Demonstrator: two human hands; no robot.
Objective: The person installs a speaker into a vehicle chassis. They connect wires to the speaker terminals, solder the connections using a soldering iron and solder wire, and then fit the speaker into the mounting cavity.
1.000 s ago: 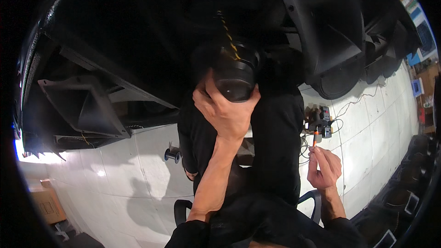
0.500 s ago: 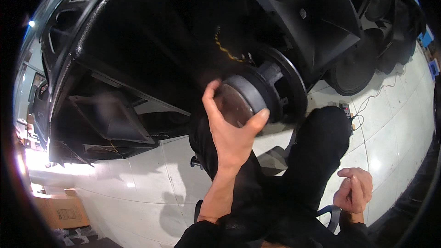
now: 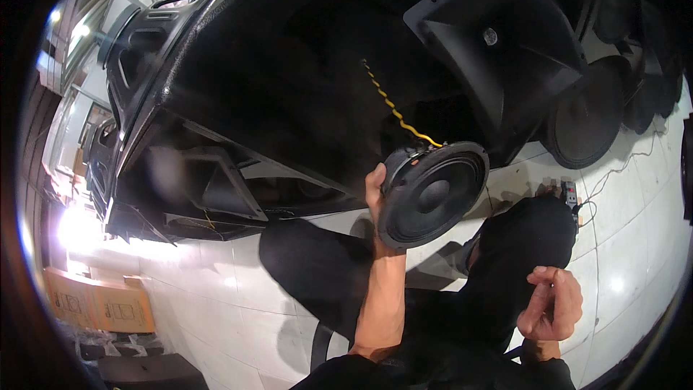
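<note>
Turned cone-outward in your left hand (image 3: 377, 198), speaker driver (image 3: 431, 193) gripped by its rim, yellow twisted wire (image 3: 393, 107) above, right hand (image 3: 551, 304) loosely curled, empty

The left hand (image 3: 377, 206) grips the rim of a round black loudspeaker driver (image 3: 432, 193) at its nine o'clock edge, the dark cone facing the camera and tilted toward three o'clock. A twisted yellow-and-black wire (image 3: 393, 107) runs from the driver's top edge up toward eleven o'clock into the large black speaker cabinet (image 3: 238, 101) that fills the upper half of the view. At one o'clock from the driver sits a black rectangular plastic horn (image 3: 498, 43). The right hand (image 3: 552, 305), loosely curled with fingers (image 3: 543, 278) bent inward, hangs at five o'clock above the white tiled floor (image 3: 216, 296), well apart from the driver. Cardboard boxes (image 3: 97, 307) lie at eight o'clock.
</note>
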